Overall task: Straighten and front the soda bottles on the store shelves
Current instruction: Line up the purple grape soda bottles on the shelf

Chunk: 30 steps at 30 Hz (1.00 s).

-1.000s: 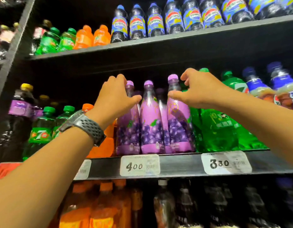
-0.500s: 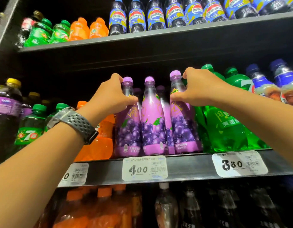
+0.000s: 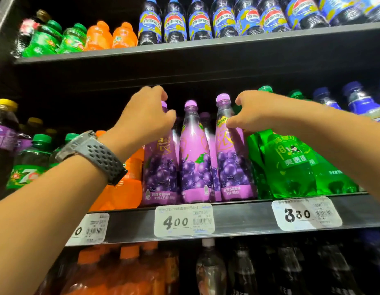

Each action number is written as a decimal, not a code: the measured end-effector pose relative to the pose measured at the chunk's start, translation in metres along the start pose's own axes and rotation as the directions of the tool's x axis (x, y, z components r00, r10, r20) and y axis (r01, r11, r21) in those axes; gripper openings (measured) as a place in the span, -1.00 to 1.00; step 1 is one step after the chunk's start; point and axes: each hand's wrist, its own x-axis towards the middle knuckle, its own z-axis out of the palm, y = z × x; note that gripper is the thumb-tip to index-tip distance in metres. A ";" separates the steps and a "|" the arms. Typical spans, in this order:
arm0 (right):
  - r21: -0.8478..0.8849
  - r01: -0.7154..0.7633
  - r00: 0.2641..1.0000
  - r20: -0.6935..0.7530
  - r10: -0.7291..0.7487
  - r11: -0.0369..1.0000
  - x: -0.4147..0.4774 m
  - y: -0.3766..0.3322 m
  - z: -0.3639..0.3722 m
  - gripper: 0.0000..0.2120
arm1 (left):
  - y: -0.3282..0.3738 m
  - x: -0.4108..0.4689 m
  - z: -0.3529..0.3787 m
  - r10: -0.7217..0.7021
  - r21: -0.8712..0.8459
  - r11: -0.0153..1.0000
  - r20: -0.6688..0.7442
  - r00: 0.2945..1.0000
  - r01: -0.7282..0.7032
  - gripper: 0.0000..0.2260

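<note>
Shelf front edge: left hand clasps the left bottle by the neck, right hand the right bottle; both upright, middle bottle between.

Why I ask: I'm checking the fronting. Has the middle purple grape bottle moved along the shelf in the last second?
No. The middle purple grape bottle stands above the right half of the 4.00 price tag, as in both earlier frames.

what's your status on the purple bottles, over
Left hand grips left purple bottle at the neck. Right hand pinches right purple bottle. Middle purple bottle untouched. Green bottle close beside the right one.
</note>
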 end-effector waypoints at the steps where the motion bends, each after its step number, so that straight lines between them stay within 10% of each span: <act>1: -0.019 0.014 1.000 -0.007 -0.014 1.000 -0.001 -0.001 0.000 -0.54 | 0.008 0.000 0.001 0.035 0.006 0.999 -0.038 0.999 -0.035 -0.58; 14: -0.021 0.103 0.994 0.040 -0.102 0.994 -0.002 -0.008 0.009 -0.80 | 0.043 -0.001 0.029 0.084 -0.009 0.996 0.152 0.985 -0.083 -0.42; 18: 0.008 0.062 0.998 0.017 -0.062 0.998 0.001 -0.008 0.009 -0.52 | 0.035 0.008 0.015 0.049 -0.125 0.992 0.295 0.954 -0.012 -0.42; 26: -0.013 0.084 0.981 0.174 -0.081 0.996 0.005 -0.007 -0.004 -0.84 | 0.031 0.008 0.013 0.028 -0.184 0.982 0.323 0.946 0.034 -0.45; 30: -0.067 0.119 0.993 0.011 -0.119 0.991 0.004 -0.009 0.005 -0.59 | 0.034 0.009 0.014 0.035 -0.155 0.988 0.321 0.946 0.017 -0.46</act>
